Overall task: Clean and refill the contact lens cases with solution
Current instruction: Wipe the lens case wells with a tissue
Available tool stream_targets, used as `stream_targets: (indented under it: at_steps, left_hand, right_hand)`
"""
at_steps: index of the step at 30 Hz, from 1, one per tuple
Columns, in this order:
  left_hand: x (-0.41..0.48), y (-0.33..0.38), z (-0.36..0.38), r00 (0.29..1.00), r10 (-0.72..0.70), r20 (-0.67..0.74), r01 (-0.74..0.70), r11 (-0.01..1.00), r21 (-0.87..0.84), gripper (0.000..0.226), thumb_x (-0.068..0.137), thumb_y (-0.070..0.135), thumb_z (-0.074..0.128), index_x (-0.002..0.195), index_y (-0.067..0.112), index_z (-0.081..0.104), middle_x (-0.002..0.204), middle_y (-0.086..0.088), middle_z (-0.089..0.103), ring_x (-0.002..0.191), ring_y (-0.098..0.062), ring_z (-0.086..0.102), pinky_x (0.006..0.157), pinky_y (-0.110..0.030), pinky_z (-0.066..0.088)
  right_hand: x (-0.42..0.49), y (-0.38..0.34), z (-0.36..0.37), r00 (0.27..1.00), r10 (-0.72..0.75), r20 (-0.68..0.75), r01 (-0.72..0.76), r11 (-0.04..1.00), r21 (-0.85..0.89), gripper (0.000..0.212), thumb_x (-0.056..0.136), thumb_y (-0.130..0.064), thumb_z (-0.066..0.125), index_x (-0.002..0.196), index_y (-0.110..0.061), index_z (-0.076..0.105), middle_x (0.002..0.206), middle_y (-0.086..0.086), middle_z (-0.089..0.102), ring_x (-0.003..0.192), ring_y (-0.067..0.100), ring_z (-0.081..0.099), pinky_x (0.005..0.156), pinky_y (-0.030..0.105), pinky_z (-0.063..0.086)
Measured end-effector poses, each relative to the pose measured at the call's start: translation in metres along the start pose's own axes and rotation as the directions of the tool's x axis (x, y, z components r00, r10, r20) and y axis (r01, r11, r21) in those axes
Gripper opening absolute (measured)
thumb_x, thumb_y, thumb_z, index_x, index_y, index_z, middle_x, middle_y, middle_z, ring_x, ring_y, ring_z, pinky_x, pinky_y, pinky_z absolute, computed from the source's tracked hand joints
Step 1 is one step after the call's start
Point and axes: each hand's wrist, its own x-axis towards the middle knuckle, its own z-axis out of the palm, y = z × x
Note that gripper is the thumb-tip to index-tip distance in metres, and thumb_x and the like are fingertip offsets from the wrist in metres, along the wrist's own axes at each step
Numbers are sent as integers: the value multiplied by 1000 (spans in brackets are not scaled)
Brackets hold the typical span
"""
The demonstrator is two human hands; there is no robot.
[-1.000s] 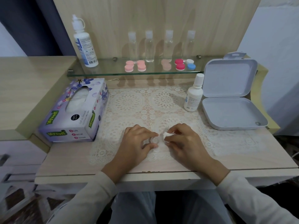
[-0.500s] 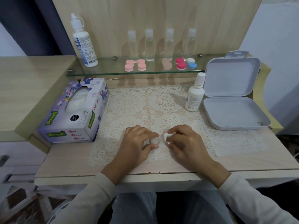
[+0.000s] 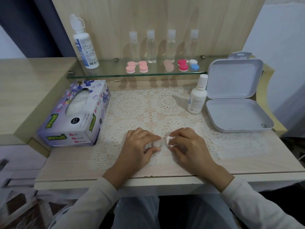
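Left hand [image 3: 139,144] pinches the clear lens case [image 3: 156,144] down on the lace mat [image 3: 132,104], steadying it. Just beside that pinch, right hand [image 3: 186,144] grips a tissue wad [image 3: 169,139], apparently for wiping.

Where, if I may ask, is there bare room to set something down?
Free: the lace mat between the tissue box and small white bottle, and inside the open box. Crowded: the glass shelf, with lens cases and clear bottles.
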Motion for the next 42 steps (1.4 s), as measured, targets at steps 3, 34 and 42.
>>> stream_targets:
  at_steps: [3, 34, 42]
  left_hand:
    - [0, 1, 0, 1000, -7, 6, 7, 1000, 2, 29, 73, 36, 61, 91, 16, 70, 83, 6, 67, 82, -5, 50, 78, -22, 32]
    - [32, 32, -42, 853, -503, 141, 501, 711, -494, 5, 79, 20, 68, 81, 23, 72, 80, 11, 70, 71, -1, 58, 66, -9, 43]
    - [29, 51, -42, 814, -510, 278, 525, 442, -727, 24, 75, 22, 63, 99, 17, 64, 75, 12, 72, 76, 4, 65, 64, -5, 43]
  right_hand:
    - [0, -1, 0, 1000, 10, -12, -10, 1000, -7, 9, 67, -9, 71, 73, -14, 68, 88, -2, 66, 78, 10, 51, 55, 26, 48]
    - [21, -16, -30, 972, 216, 93, -235, 901, 365, 14, 73, -27, 67, 81, -20, 76, 118, -13, 61, 98, 3, 57, 84, 15, 44]
    - [25, -20, -29, 947, 304, 101, -304, 755, 581, 17, 75, -4, 71, 88, -14, 72, 87, -6, 69, 79, 7, 65, 71, 19, 52]
